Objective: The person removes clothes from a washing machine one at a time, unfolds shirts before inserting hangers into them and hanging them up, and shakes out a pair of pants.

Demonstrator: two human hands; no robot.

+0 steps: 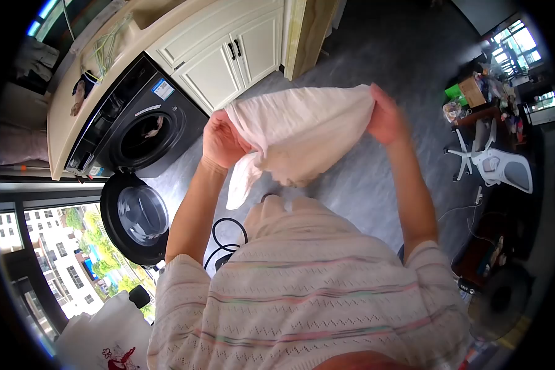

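A pale pink-white cloth [308, 123] hangs stretched between my two hands above the grey floor. My left hand [223, 140] grips its left end, with the fingers wrapped into the fabric and a loose flap hanging below. At the upper right, my right hand [388, 116] pinches the other corner; it is slightly blurred. To the left stands a black washing machine [143, 139] with its round door [135, 216] swung open. Something light-coloured shows inside the drum.
White cabinets [213, 71] adjoin the washer beneath a beige counter [65, 117] holding tangled cords. On the right are a white office chair [502, 168] and a cluttered desk. A black cable [228, 223] loops near my legs. A window is at lower left.
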